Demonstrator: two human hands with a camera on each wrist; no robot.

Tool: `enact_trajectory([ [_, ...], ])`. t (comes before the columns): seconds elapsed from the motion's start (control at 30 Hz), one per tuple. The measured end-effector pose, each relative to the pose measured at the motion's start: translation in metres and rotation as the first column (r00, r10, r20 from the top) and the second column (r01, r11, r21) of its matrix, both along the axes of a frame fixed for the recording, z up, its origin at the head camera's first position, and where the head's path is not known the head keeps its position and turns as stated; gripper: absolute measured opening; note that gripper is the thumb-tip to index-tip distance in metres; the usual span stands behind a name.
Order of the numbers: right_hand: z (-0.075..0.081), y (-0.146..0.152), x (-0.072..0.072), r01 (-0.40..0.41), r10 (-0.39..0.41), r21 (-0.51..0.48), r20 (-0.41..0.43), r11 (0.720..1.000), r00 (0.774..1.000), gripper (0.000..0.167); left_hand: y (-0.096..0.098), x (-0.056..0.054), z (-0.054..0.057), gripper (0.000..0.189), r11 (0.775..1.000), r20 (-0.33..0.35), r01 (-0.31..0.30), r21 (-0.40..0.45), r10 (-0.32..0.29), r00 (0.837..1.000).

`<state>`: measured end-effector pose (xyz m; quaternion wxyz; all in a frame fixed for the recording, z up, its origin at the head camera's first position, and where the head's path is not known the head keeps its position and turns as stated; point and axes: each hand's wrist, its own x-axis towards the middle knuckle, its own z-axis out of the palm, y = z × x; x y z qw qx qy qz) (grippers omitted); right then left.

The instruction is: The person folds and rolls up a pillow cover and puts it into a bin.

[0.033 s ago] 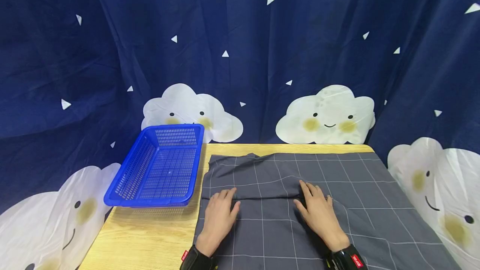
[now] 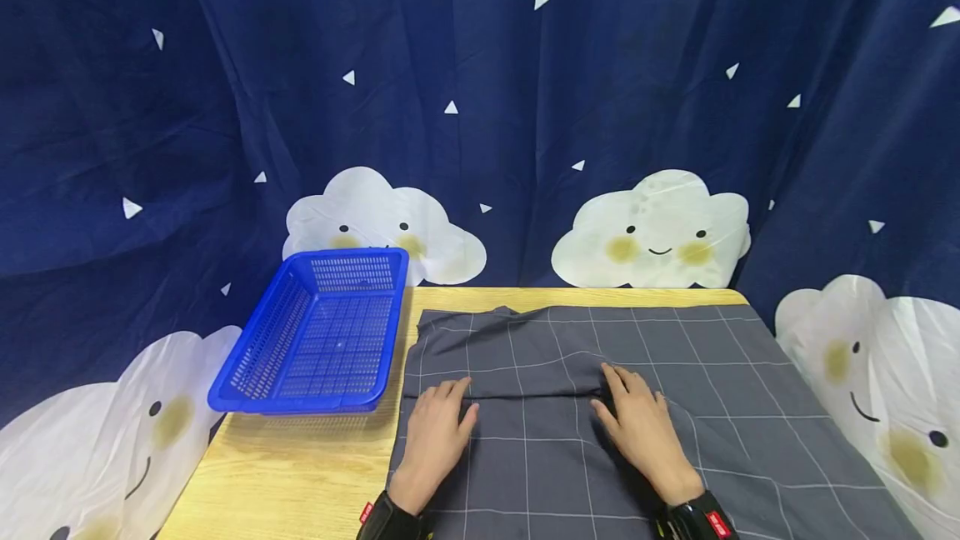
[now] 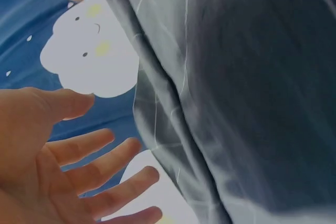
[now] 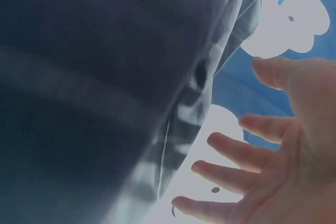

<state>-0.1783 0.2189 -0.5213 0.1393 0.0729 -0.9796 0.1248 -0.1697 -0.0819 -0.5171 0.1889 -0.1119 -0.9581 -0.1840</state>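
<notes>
A dark grey cloth (image 2: pixel 551 473) with thin white grid lines lies spread over the table, with a fold ridge running crosswise in front of the fingertips. My left hand (image 2: pixel 435 440) is above its left part, palm down, fingers spread and loosely extended. Above the middle of the cloth is my right hand (image 2: pixel 643 432), also palm down with relaxed fingers, its fingertips right by the ridge. Both wrist views show the bare palms, nothing in them, facing the cloth (image 3: pixel 252 93). In the right wrist view the fingers (image 4: pixel 236 153) are apart from one another.
A blue plastic basket (image 2: pixel 337 348) with slotted walls stands at the table's left side. Pale wood tabletop (image 2: pixel 300 473) shows beneath and in front of it. A navy curtain (image 2: pixel 495 107) with white clouds and triangles hangs behind and around the table.
Both hands have shifted very slightly outward, the left one to the left and the right one to the right. The cloth and basket stay as they were.
</notes>
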Motion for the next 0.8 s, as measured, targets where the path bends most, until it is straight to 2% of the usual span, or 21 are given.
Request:
enact_trajectory([
  [0.13, 0.006, 0.018, 0.01, 0.011, -0.011, 0.001, 0.018, 1.0, 1.0, 0.054, -0.014, 0.008, 0.004, 0.034, 0.999, 0.008, -0.028, -0.021, 0.028, 1.0],
  [0.23, 0.013, 0.038, 0.02, 0.06, -0.058, -0.02, 0.093, 0.998, 0.994, 0.047, -0.026, 0.016, 0.006, 0.03, 0.998, 0.048, -0.052, -0.032, 0.053, 0.997],
  [0.37, 0.021, 0.073, 0.034, 0.147, -0.137, -0.041, 0.189, 0.988, 0.972, 0.043, -0.044, 0.025, 0.008, 0.028, 0.995, 0.108, -0.098, -0.038, 0.101, 0.989],
  [0.5, 0.024, 0.108, 0.046, 0.19, -0.176, -0.038, 0.228, 0.981, 0.958, 0.045, -0.062, 0.03, 0.009, 0.029, 0.987, 0.164, -0.154, -0.044, 0.16, 0.973],
  [0.67, 0.022, 0.141, 0.061, 0.208, -0.197, -0.043, 0.191, 0.977, 0.962, 0.042, -0.078, 0.032, 0.009, 0.032, 0.98, 0.239, -0.192, -0.048, 0.198, 0.951],
  [0.77, 0.024, 0.157, 0.067, 0.26, -0.244, -0.039, 0.239, 0.965, 0.94, 0.05, -0.087, 0.036, 0.011, 0.03, 0.974, 0.279, -0.216, -0.062, 0.224, 0.934],
  [0.8, 0.025, 0.163, 0.069, 0.29, -0.271, -0.031, 0.277, 0.956, 0.922, 0.053, -0.089, 0.039, 0.011, 0.029, 0.973, 0.296, -0.22, -0.075, 0.233, 0.927],
])
